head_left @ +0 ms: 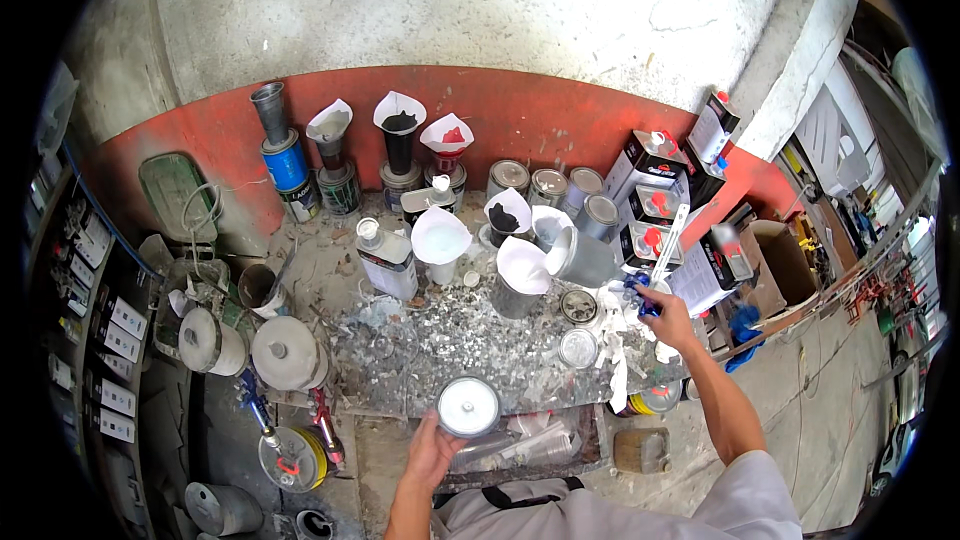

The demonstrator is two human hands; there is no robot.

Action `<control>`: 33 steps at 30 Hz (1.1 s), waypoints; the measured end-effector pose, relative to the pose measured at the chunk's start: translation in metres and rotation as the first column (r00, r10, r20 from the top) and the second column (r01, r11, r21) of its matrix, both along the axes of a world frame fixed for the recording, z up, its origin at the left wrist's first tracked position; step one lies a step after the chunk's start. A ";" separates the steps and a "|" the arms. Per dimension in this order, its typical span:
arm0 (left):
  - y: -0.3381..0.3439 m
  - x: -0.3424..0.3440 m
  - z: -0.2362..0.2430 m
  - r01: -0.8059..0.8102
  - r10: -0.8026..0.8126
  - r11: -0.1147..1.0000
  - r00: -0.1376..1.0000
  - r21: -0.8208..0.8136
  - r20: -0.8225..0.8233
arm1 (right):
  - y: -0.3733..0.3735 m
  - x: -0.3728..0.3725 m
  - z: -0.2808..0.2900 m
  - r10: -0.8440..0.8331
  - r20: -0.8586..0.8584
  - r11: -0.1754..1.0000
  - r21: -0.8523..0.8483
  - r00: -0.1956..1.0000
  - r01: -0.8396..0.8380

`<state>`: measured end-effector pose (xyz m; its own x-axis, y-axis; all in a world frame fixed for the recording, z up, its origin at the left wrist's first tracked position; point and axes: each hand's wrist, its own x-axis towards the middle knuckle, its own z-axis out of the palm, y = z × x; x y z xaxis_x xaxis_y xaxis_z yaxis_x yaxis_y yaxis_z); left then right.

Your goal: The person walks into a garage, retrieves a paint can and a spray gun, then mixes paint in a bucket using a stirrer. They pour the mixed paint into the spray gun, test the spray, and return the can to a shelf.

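Observation:
My left hand [430, 452] grips a round piece [468, 407] with a grey rim and white face, low over the bench's front edge; I cannot tell whether it is a lid or a shallow cup. My right hand [668, 320] is closed around a blue spray gun [638, 290], partly hidden by the fingers. Its grey cup [588, 260] is tipped to the left, with the mouth at a white paper strainer [523, 262]. That strainer sits in a grey cup [515, 298]. A perforated white stick [674, 232] slants up beside my right hand.
Paint-spattered bench [430, 350] carries more paper strainers [440, 237], a white bottle [386, 260], round cans [508, 178] and crumpled paper [617, 340]. Boxy metal containers [655, 162] crowd the right end. A red spray gun [325, 425] hangs at the left front, near lidded pots [287, 352].

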<state>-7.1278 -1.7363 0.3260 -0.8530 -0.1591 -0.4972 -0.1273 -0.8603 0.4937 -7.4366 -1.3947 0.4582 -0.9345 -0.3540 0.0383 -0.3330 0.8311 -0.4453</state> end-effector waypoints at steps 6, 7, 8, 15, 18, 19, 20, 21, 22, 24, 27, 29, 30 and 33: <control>-0.001 0.000 0.007 -0.008 0.007 1.000 1.000 -0.012 -0.010 | -0.012 0.000 0.021 0.023 -0.046 0.998 0.051 0.999 -0.021; -0.002 0.001 0.005 -0.009 0.009 1.000 1.000 -0.016 -0.020 | -0.013 -0.001 0.023 0.041 -0.067 0.998 0.060 0.997 -0.037; -0.001 0.002 0.001 -0.007 0.007 1.000 1.000 -0.016 -0.028 | -0.011 -0.002 0.025 0.056 -0.084 0.996 0.072 0.995 -0.050; -0.005 0.003 -0.005 -0.006 0.006 1.000 0.998 0.001 -0.069 | -0.021 -0.004 0.043 0.044 -0.096 0.974 0.228 0.994 -0.021; -0.006 0.005 -0.007 -0.002 0.002 1.000 0.998 -0.001 -0.063 | -0.025 -0.006 0.051 0.073 -0.135 0.959 0.281 0.988 -0.033; -0.006 0.005 -0.005 0.002 -0.002 1.000 0.998 -0.004 -0.059 | -0.025 -0.009 0.053 0.087 -0.155 0.957 0.287 0.984 -0.039; -0.007 0.006 -0.005 0.006 -0.007 1.000 0.999 -0.009 -0.052 | -0.026 -0.011 0.053 0.101 -0.173 0.956 0.290 0.980 -0.047; -0.008 0.007 -0.005 0.007 -0.007 1.000 0.999 -0.007 -0.054 | -0.028 -0.013 0.054 0.118 -0.186 0.953 0.299 0.975 -0.058; -0.007 0.007 -0.006 0.007 -0.007 1.000 0.998 -0.006 -0.055 | -0.030 -0.015 0.057 0.135 -0.200 0.949 0.307 0.970 -0.069; -0.007 0.008 -0.008 0.007 -0.007 1.000 0.999 -0.004 -0.054 | -0.038 -0.015 0.068 0.200 -0.239 0.929 0.354 0.950 -0.106; -0.007 0.009 -0.008 0.014 -0.014 1.000 0.998 0.001 -0.055 | -0.045 -0.020 0.076 0.284 -0.321 0.910 0.387 0.903 -0.148; -0.007 0.010 -0.004 0.025 -0.025 1.000 0.998 0.004 -0.063 | -0.056 -0.019 0.087 0.338 -0.340 0.867 0.476 0.878 -0.149; -0.008 0.010 -0.004 0.030 -0.030 1.000 0.998 0.007 -0.063 | -0.062 -0.019 0.091 0.351 -0.344 0.854 0.499 0.871 -0.147; -0.011 0.011 -0.005 0.040 -0.040 0.999 0.997 0.010 -0.066 | -0.076 -0.020 0.100 0.417 -0.362 0.798 0.584 0.834 -0.145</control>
<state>-7.1168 -1.7469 0.3213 -0.8893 -0.1189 -0.4415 -0.1294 -0.8607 0.4924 -7.4564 -1.4710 0.5581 -0.7070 -0.6889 0.1598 -0.6358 0.7181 0.2829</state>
